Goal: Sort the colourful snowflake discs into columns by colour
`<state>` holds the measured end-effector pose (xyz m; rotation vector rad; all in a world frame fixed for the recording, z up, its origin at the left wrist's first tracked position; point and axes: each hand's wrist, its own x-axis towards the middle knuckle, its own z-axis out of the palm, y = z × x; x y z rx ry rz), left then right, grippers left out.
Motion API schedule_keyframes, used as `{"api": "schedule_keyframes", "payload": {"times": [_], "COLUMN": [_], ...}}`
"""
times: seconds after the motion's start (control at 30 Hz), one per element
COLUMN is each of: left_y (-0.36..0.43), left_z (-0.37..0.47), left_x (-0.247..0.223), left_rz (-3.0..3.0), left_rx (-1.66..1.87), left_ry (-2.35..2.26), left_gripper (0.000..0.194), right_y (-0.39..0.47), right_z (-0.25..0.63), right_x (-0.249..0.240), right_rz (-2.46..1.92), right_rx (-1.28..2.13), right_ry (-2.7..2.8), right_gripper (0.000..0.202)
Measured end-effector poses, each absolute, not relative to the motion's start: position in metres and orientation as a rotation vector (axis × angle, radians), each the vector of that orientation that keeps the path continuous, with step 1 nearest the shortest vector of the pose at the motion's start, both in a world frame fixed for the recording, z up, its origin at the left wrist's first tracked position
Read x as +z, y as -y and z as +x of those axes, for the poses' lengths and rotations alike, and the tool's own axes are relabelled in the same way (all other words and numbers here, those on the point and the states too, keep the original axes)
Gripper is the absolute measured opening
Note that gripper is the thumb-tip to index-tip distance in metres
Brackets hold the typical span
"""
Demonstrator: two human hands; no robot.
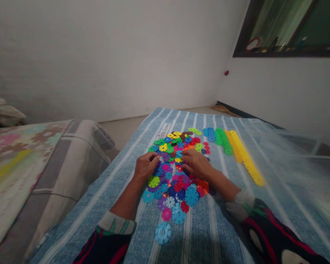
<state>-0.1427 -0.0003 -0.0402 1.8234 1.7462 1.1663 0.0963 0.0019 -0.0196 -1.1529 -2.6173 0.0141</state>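
Plastic discs (178, 183) lie mixed at centre, unsorted; rows (233, 146) at right look already colour-grouped. Our left hand (146, 165) and right hand (195, 163) flank the discs; we cannot tell if either grips.

I see the left hand (146, 165) and right hand (196, 163) at the disc pile (178, 186), a yellow row (246, 158) nearby on the worktop (112, 198).

The left hand (146, 167) has most fingertips hidden, the clear plastic (297, 161) is blurred, and the window (280, 54) is cut off at top and right.
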Motion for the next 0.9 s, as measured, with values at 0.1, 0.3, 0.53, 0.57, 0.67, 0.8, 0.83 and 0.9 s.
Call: {"api": "schedule_keyframes", "payload": {"times": [0.1, 0.3, 0.53, 0.57, 0.67, 0.8, 0.83, 0.9], "left_y": [-0.001, -0.001, -0.001, -0.001, -0.002, -0.001, 0.0, 0.0], "left_z": [-0.144, -0.146, -0.147, -0.148, -0.148, -0.148, -0.148, -0.147], "left_x": [-0.044, -0.045, -0.046, -0.046, -0.046, -0.045, -0.045, -0.044], "left_rz": [1.841, 1.831, 1.845, 1.85, 1.856, 1.858, 1.858, 1.863], "left_rx": [1.165, 1.181, 1.187, 1.191, 1.176, 1.149, 1.152, 1.155], "left_ry": [-1.748, -1.758, -1.792, -1.794, -1.8, -1.803, -1.801, -1.797], "left_gripper": [0.027, 0.027, 0.025, 0.025, 0.024, 0.025, 0.026, 0.027], "right_y": [-0.008, -0.016, -0.016, -0.015, -0.013, -0.01, -0.009, -0.007], "right_z": [0.079, 0.076, 0.095, 0.098, 0.104, 0.111, 0.112, 0.112], "right_x": [-0.021, -0.029, -0.037, -0.038, -0.041, -0.044, -0.044, -0.043], "right_rz": [-1.221, -1.412, -1.461, -1.467, -1.502, -1.553, -1.555, -1.54], "right_rx": [-0.035, -0.03, -0.001, 0.008, 0.035, 0.064, 0.067, 0.063], "right_ry": [2.663, 2.656, 2.557, 2.546, 2.506, 2.488, 2.486, 2.48], "right_gripper": [0.029, 0.024, 0.019, 0.019, 0.019, 0.019, 0.019, 0.018]}}
